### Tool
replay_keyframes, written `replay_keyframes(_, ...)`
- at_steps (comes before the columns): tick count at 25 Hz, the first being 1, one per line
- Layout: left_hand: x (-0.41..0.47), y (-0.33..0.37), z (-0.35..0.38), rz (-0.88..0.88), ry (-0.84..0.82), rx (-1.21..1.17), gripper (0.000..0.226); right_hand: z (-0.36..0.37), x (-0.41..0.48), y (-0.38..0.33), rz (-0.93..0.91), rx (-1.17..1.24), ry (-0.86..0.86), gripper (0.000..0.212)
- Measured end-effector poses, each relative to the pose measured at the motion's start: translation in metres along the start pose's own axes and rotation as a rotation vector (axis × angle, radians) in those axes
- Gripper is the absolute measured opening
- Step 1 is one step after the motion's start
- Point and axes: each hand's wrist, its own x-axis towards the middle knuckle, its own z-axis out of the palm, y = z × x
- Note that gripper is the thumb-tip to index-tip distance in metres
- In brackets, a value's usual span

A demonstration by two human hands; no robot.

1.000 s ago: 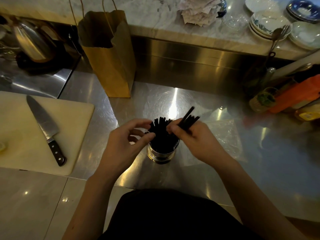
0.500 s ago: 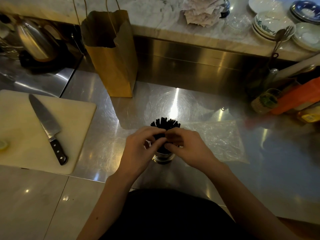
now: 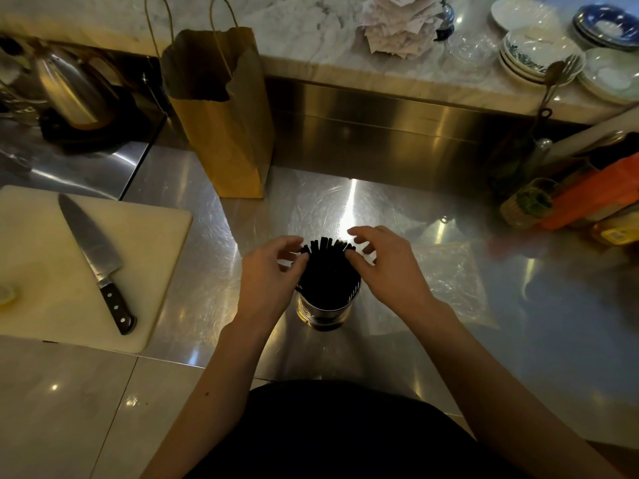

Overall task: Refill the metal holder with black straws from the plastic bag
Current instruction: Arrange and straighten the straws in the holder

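Observation:
A round metal holder (image 3: 324, 311) stands on the steel counter in front of me, packed with upright black straws (image 3: 326, 267). My left hand (image 3: 268, 283) is at the bundle's left side, thumb and fingertips touching the straw tops. My right hand (image 3: 390, 271) is at the right side, fingers loosely curved over the tops, thumb against the bundle. Neither hand clearly grips a straw. A clear plastic bag (image 3: 449, 281) lies flat on the counter just right of the holder, partly under my right wrist.
A brown paper bag (image 3: 221, 112) stands behind the holder. On the left, a knife (image 3: 95, 261) lies on a white cutting board (image 3: 38, 267). A kettle (image 3: 69, 88) sits far left. Stacked plates (image 3: 539, 53) and orange packaging (image 3: 594, 191) crowd the right.
A second ago my right hand held a few straws above the holder. They are now in the holder, and both hands have spread to the sides of the bundle.

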Motion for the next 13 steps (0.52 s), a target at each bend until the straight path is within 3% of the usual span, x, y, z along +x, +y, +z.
replay_keyframes(4,0.0027,0.0047,0.0007,0.021,-0.018,0.013,0.014,0.0045,0.0033,-0.0008,-0.045,-0.054,-0.004,0.015)
replay_keyframes(13,0.0047,0.0071,-0.0018,0.059,-0.003,-0.006,0.008,0.0004,0.0021,-0.0012,-0.127,-0.022,0.062,0.010)
